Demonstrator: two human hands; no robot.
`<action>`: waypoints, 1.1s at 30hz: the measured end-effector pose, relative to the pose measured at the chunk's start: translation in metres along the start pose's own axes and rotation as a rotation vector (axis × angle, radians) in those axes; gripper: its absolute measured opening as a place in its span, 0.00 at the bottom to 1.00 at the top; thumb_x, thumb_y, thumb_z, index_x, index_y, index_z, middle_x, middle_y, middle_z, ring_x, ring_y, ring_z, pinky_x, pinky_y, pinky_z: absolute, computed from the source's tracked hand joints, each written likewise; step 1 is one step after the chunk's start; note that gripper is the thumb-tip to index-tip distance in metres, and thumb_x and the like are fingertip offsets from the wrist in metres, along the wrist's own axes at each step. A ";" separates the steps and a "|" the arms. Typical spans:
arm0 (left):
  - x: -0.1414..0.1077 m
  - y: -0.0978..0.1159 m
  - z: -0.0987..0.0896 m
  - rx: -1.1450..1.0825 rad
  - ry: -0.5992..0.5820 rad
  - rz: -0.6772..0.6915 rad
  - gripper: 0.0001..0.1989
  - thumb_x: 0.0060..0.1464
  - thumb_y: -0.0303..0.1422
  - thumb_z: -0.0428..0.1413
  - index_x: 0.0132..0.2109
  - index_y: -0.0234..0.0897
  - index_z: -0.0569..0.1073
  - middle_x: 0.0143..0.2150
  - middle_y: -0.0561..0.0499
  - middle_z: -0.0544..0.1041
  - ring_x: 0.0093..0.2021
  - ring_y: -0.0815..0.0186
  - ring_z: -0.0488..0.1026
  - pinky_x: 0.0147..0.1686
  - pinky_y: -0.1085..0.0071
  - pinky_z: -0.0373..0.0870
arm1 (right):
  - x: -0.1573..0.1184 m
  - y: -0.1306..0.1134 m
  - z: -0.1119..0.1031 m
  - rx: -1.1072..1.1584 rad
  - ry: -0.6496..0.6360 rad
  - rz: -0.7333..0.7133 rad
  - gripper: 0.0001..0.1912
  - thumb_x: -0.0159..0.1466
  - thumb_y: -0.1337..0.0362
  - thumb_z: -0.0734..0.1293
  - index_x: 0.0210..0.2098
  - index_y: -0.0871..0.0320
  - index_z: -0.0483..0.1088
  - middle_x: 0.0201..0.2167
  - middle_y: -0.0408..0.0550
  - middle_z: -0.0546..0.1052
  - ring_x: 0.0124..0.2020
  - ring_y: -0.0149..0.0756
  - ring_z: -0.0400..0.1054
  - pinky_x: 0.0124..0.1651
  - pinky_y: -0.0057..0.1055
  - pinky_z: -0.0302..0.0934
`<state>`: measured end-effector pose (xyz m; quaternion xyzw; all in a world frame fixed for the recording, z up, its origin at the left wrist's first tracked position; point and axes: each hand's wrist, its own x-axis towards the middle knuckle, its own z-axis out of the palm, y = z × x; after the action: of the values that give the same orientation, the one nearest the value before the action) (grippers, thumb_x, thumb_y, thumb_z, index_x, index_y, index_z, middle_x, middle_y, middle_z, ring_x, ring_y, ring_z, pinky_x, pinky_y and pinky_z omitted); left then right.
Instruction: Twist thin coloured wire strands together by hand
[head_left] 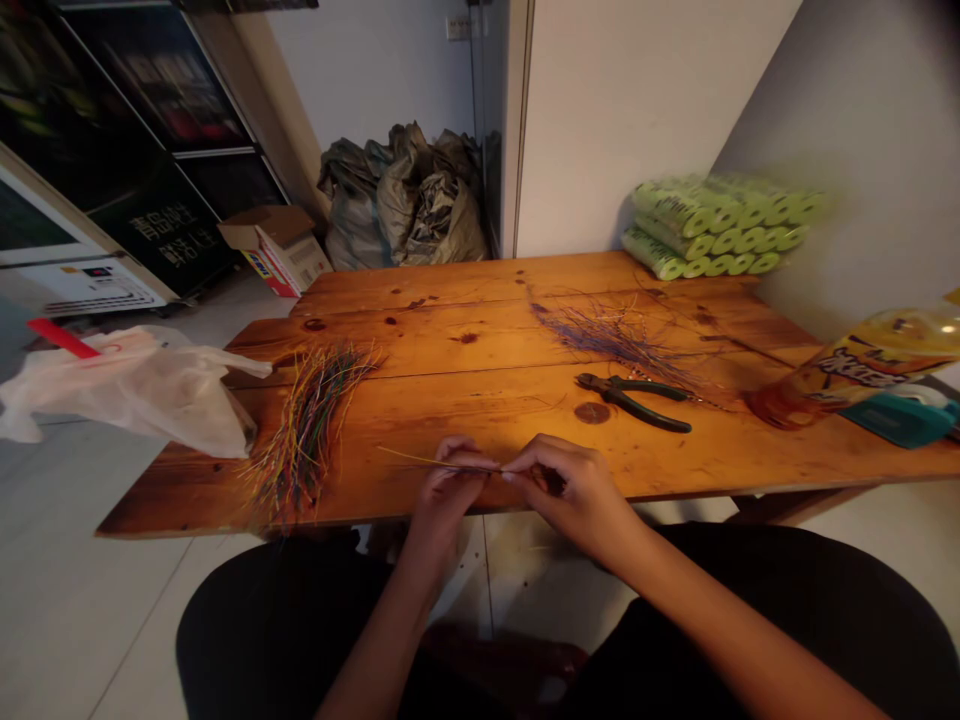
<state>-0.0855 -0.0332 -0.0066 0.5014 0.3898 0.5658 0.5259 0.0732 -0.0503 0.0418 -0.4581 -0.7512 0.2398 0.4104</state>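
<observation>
My left hand and my right hand meet over the front edge of a wooden table. Both pinch a thin yellow wire whose free end points left. A small dark bit shows by my right fingers, too dim to identify. Left of my hands lies a bundle of multicoloured thin wires. To the right are green-handled pliers, closed and not touched, and beyond them a loose spray of purple-toned wires.
A white plastic bag hangs over the table's left end. A large plastic bottle with yellow liquid lies at the right, beside a teal object. Behind the table are green wrapped rolls, grey sacks and a cardboard box.
</observation>
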 end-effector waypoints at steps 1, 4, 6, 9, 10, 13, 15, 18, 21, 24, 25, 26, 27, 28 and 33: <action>0.000 0.000 0.000 0.018 -0.001 0.012 0.03 0.45 0.32 0.59 0.28 0.42 0.78 0.38 0.50 0.66 0.42 0.65 0.65 0.42 0.70 0.64 | 0.000 0.000 0.000 -0.004 0.004 -0.003 0.04 0.59 0.70 0.64 0.31 0.58 0.71 0.23 0.42 0.69 0.23 0.27 0.61 0.26 0.25 0.56; 0.001 0.000 -0.002 0.072 -0.019 0.045 0.04 0.46 0.32 0.59 0.30 0.43 0.79 0.38 0.50 0.66 0.43 0.65 0.65 0.44 0.69 0.64 | -0.001 0.000 0.000 -0.020 0.017 -0.020 0.05 0.59 0.70 0.63 0.31 0.59 0.71 0.23 0.42 0.68 0.23 0.27 0.61 0.26 0.25 0.57; 0.001 0.001 -0.002 0.101 -0.037 0.055 0.04 0.46 0.33 0.59 0.31 0.44 0.79 0.37 0.50 0.66 0.43 0.64 0.65 0.44 0.68 0.64 | -0.001 0.000 0.000 -0.033 0.025 -0.037 0.05 0.59 0.70 0.63 0.31 0.59 0.71 0.23 0.42 0.68 0.23 0.27 0.61 0.26 0.25 0.57; 0.002 0.001 -0.003 0.135 -0.048 0.075 0.04 0.46 0.33 0.59 0.31 0.43 0.79 0.36 0.49 0.67 0.44 0.63 0.65 0.45 0.66 0.65 | -0.002 0.001 0.001 -0.050 0.035 -0.061 0.04 0.60 0.70 0.63 0.32 0.59 0.71 0.23 0.43 0.69 0.23 0.27 0.62 0.26 0.25 0.57; 0.002 0.001 -0.003 0.146 -0.052 0.083 0.04 0.45 0.33 0.60 0.32 0.43 0.79 0.36 0.49 0.67 0.44 0.62 0.65 0.45 0.66 0.65 | -0.003 0.001 0.001 -0.057 0.038 -0.069 0.04 0.60 0.70 0.63 0.32 0.59 0.70 0.24 0.43 0.69 0.23 0.27 0.62 0.27 0.25 0.57; 0.003 0.002 -0.004 0.189 -0.042 0.087 0.05 0.44 0.34 0.61 0.31 0.42 0.79 0.36 0.48 0.69 0.43 0.62 0.66 0.45 0.66 0.65 | -0.005 0.003 0.002 -0.079 0.045 -0.092 0.05 0.61 0.69 0.62 0.33 0.58 0.70 0.25 0.44 0.70 0.24 0.28 0.63 0.27 0.25 0.58; 0.003 0.002 -0.004 0.238 -0.021 0.076 0.05 0.45 0.34 0.60 0.31 0.41 0.79 0.36 0.48 0.70 0.43 0.62 0.67 0.45 0.65 0.65 | -0.006 0.004 0.003 -0.105 0.050 -0.107 0.05 0.61 0.69 0.61 0.34 0.58 0.70 0.25 0.45 0.70 0.26 0.29 0.64 0.28 0.25 0.59; 0.002 0.002 -0.003 0.287 0.011 0.082 0.05 0.46 0.35 0.59 0.30 0.40 0.79 0.35 0.49 0.72 0.44 0.61 0.67 0.46 0.64 0.64 | -0.007 0.005 0.005 -0.187 0.036 -0.134 0.06 0.62 0.70 0.60 0.35 0.59 0.69 0.27 0.47 0.72 0.28 0.31 0.65 0.30 0.27 0.60; 0.000 0.000 -0.002 0.282 0.025 0.066 0.06 0.46 0.36 0.59 0.29 0.40 0.78 0.35 0.49 0.72 0.42 0.61 0.67 0.45 0.64 0.64 | -0.008 0.005 0.008 -0.341 0.010 -0.153 0.08 0.63 0.69 0.59 0.34 0.60 0.69 0.28 0.50 0.72 0.30 0.34 0.66 0.32 0.29 0.61; 0.000 -0.002 -0.001 0.245 0.012 -0.036 0.07 0.46 0.36 0.59 0.28 0.38 0.77 0.33 0.48 0.73 0.40 0.62 0.69 0.43 0.64 0.64 | -0.011 0.006 0.010 -0.507 0.000 -0.204 0.10 0.64 0.68 0.57 0.33 0.61 0.70 0.27 0.51 0.72 0.29 0.35 0.66 0.29 0.30 0.59; 0.001 -0.002 -0.001 0.215 0.002 -0.083 0.07 0.46 0.36 0.59 0.28 0.37 0.76 0.33 0.48 0.73 0.39 0.62 0.69 0.43 0.65 0.64 | -0.012 0.007 0.011 -0.545 -0.007 -0.222 0.11 0.65 0.68 0.57 0.33 0.61 0.71 0.27 0.51 0.72 0.28 0.36 0.66 0.27 0.30 0.58; 0.002 -0.002 -0.001 0.183 -0.007 -0.129 0.07 0.45 0.36 0.60 0.28 0.37 0.76 0.32 0.48 0.74 0.39 0.62 0.69 0.43 0.65 0.64 | -0.012 0.008 0.012 -0.568 -0.016 -0.235 0.11 0.65 0.68 0.57 0.33 0.61 0.71 0.27 0.51 0.72 0.28 0.36 0.66 0.27 0.30 0.58; 0.002 -0.002 -0.001 0.153 -0.017 -0.166 0.07 0.45 0.36 0.60 0.27 0.37 0.76 0.32 0.48 0.74 0.39 0.62 0.70 0.42 0.65 0.64 | -0.013 0.009 0.012 -0.573 -0.023 -0.240 0.12 0.65 0.68 0.57 0.33 0.61 0.71 0.27 0.51 0.72 0.28 0.36 0.65 0.26 0.30 0.57; 0.003 -0.001 -0.001 0.128 -0.021 -0.191 0.06 0.44 0.35 0.60 0.27 0.37 0.76 0.32 0.48 0.74 0.39 0.62 0.70 0.42 0.66 0.64 | -0.013 0.010 0.012 -0.555 -0.026 -0.232 0.12 0.65 0.68 0.57 0.33 0.61 0.71 0.27 0.51 0.72 0.28 0.36 0.66 0.27 0.30 0.57; 0.004 0.003 -0.006 0.081 -0.103 -0.193 0.05 0.46 0.34 0.59 0.30 0.38 0.78 0.34 0.48 0.77 0.39 0.62 0.72 0.43 0.65 0.66 | -0.006 0.015 0.009 -0.146 0.020 -0.040 0.07 0.62 0.67 0.61 0.32 0.59 0.71 0.25 0.46 0.71 0.25 0.30 0.64 0.28 0.26 0.58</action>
<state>-0.0916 -0.0290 -0.0040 0.5105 0.4316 0.4697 0.5766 0.0745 -0.0487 0.0238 -0.4740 -0.7716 0.1715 0.3879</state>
